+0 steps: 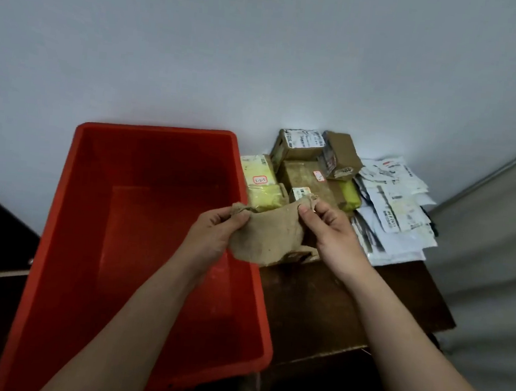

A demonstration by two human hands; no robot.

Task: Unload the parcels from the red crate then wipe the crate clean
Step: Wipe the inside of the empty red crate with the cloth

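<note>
Red plastic forms the crate (156, 129), a deep rectangular tub in the left half of the view, its floor and inner walls open to sight and showing faint pale marks. Both forearms reach forward over its near right corner. The left hand (215, 232) grips the left edge of a tan, worn cloth (270, 239), fingers curled round the bunched fabric with the thumb on top. The right hand (331, 227) pinches the cloth's upper right corner between thumb and forefinger, the other fingers folded under. The cloth hangs spread between the two hands, above the crate's right rim and the dark wooden bench (334, 306). The parcels lie out of the crate, piled on the bench against the pale wall (264, 54), to the right of the crate. Nearest the rim is a yellow padded parcel (259, 179) with a small red-bordered label. Behind and beside it are brown cardboard boxes (299, 147) bearing white shipping labels, one tilted on top of the others. At the far right end a heap of white mailer bags (397, 205) overlaps loosely, printed labels facing up. Part of the pile is hidden behind the cloth and the right hand.
</note>
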